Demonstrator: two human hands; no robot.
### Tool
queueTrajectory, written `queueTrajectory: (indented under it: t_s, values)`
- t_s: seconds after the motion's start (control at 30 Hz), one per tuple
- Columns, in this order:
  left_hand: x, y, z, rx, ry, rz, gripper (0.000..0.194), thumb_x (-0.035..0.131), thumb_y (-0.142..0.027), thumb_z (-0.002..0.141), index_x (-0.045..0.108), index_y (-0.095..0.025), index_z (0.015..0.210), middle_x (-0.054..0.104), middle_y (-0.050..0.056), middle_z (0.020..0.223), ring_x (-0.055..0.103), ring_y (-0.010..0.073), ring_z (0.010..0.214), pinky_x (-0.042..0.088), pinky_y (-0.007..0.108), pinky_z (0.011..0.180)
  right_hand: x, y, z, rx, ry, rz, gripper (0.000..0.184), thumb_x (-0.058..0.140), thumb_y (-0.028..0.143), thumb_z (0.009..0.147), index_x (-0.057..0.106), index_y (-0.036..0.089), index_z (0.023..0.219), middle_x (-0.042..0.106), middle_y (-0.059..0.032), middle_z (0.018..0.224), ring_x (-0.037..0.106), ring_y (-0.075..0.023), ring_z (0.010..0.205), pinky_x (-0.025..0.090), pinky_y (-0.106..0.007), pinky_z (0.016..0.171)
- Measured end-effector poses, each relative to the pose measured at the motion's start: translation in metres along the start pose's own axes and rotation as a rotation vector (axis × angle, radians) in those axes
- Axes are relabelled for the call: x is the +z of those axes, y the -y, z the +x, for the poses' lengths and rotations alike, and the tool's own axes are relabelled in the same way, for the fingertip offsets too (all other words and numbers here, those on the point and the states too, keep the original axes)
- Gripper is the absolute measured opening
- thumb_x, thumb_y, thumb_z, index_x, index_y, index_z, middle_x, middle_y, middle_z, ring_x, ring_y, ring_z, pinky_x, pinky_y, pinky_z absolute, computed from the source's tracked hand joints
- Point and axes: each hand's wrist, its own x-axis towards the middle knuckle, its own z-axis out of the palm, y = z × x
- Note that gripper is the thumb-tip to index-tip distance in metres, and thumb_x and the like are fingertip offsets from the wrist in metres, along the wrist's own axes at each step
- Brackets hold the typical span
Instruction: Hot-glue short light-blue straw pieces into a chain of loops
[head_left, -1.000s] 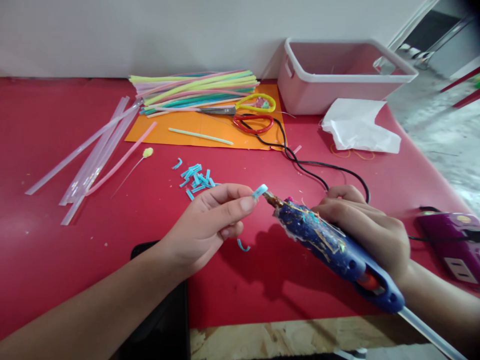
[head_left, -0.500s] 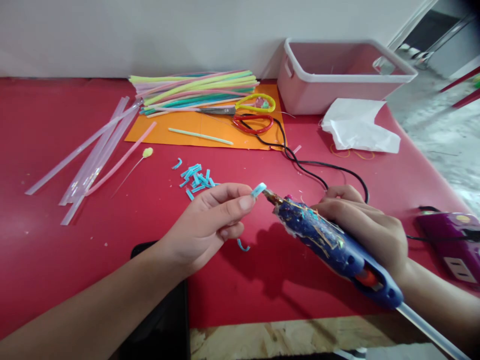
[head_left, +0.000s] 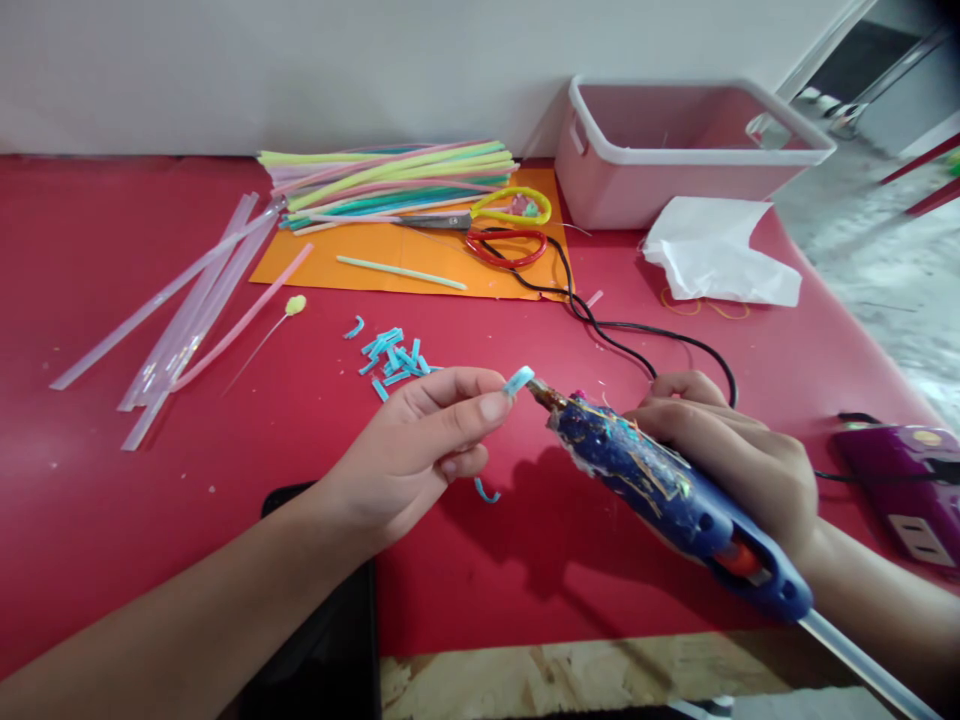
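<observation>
My left hand (head_left: 420, 445) pinches a small light-blue straw piece (head_left: 518, 381) between thumb and forefinger, above the red table (head_left: 112, 480). My right hand (head_left: 731, 465) is wrapped round a blue hot glue gun (head_left: 675, 500) smeared with old glue. Its nozzle tip (head_left: 541, 394) touches the straw piece. A clear glue stick (head_left: 862, 665) pokes out of the gun's back. Another curled blue piece (head_left: 486, 492) lies on the table under my left hand.
Several cut blue pieces (head_left: 394, 355) lie ahead. Coloured straws (head_left: 390, 175), two scissors (head_left: 510, 225) and an orange sheet (head_left: 405, 262) sit further back. Clear straws (head_left: 195, 300) lie left. A pink tub (head_left: 690, 145), white tissue (head_left: 716, 250), black cord (head_left: 600, 320) and purple power strip (head_left: 904, 490) are right.
The glue gun's rear has shifted very slightly; both hands otherwise hold still with the nozzle at the straw piece.
</observation>
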Motion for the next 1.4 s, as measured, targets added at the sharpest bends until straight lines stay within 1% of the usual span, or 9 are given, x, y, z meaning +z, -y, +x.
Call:
queueTrajectory:
  t_s: [0.23,0.4,0.6,0.77,0.9,1.17,1.3,1.4]
  values:
    - [0.0001,0.0004,0.0013,0.0,-0.009,-0.019,0.023,0.093,-0.026,0.063,0.074,-0.015,0.072,0.053,-0.004,0.064,0.031,0.0023,0.051,0.031,0.01,0.042,-0.0029,0.002,-0.001,0.01,0.006,0.007,0.01,0.053,0.014,0.093,0.057,0.018,0.102,0.061,0.0031,0.075,0.051,-0.0097,0.06,0.043,-0.037,0.077]
    - [0.0004,0.0006,0.0012,-0.013,-0.024,-0.016,0.025,0.095,-0.027,0.061,0.075,-0.016,0.072,0.056,-0.004,0.063,0.032,0.0015,0.05,0.032,0.01,0.043,-0.0032,0.0017,0.0001,-0.002,0.013,-0.004,0.009,0.053,0.015,0.094,0.056,0.017,0.102,0.061,0.0032,0.076,0.052,-0.009,0.061,0.043,-0.037,0.079]
    - [0.0026,-0.0019,-0.0006,-0.036,-0.052,-0.025,0.027,0.097,-0.026,0.055,0.076,-0.019,0.07,0.058,-0.004,0.063,0.034,0.0012,0.049,0.031,0.011,0.043,-0.004,0.0029,0.0017,-0.007,0.012,-0.019,0.007,0.05,0.015,0.096,0.055,0.018,0.101,0.057,0.0043,0.07,0.052,-0.0091,0.057,0.043,-0.036,0.076]
    - [0.0034,-0.0027,-0.0007,-0.045,-0.047,-0.021,0.026,0.097,-0.027,0.055,0.077,-0.02,0.069,0.06,-0.004,0.064,0.034,0.0006,0.048,0.029,0.011,0.043,-0.0025,0.0036,0.0042,-0.022,0.011,-0.07,0.009,0.047,0.015,0.097,0.054,0.02,0.099,0.058,0.0042,0.069,0.053,-0.0101,0.056,0.044,-0.036,0.076]
    - [0.0031,-0.0019,-0.0004,-0.046,-0.048,-0.019,0.027,0.098,-0.027,0.054,0.077,-0.02,0.069,0.058,-0.004,0.062,0.034,0.0008,0.047,0.028,0.012,0.043,-0.0021,0.0033,0.005,-0.019,0.01,-0.08,0.01,0.049,0.014,0.096,0.055,0.021,0.098,0.059,0.0046,0.068,0.053,-0.0108,0.056,0.044,-0.036,0.076]
    - [0.0013,-0.003,-0.0009,-0.048,-0.035,0.003,0.027,0.096,-0.028,0.058,0.075,-0.017,0.071,0.059,-0.003,0.066,0.036,0.0017,0.05,0.028,0.013,0.044,-0.002,0.0025,0.0008,0.011,-0.004,0.0,0.013,0.053,0.011,0.091,0.057,0.02,0.1,0.058,0.0046,0.069,0.05,-0.0104,0.056,0.043,-0.035,0.076]
    - [0.0006,-0.0013,0.0001,-0.03,-0.039,0.012,0.029,0.095,-0.028,0.059,0.072,-0.014,0.069,0.057,-0.003,0.067,0.034,0.0021,0.051,0.03,0.013,0.045,-0.0016,0.0027,-0.0006,0.019,0.002,0.011,0.009,0.054,0.018,0.091,0.057,0.019,0.1,0.059,0.0031,0.072,0.05,-0.0116,0.059,0.042,-0.035,0.074]
    - [-0.0016,-0.0015,-0.0006,-0.016,-0.011,-0.01,0.027,0.092,-0.028,0.065,0.069,-0.013,0.069,0.051,-0.003,0.066,0.033,0.0035,0.053,0.03,0.013,0.045,-0.0018,0.002,0.0004,0.038,0.0,-0.04,0.01,0.052,0.025,0.091,0.057,0.021,0.099,0.059,0.0029,0.07,0.05,-0.0128,0.057,0.041,-0.035,0.073]
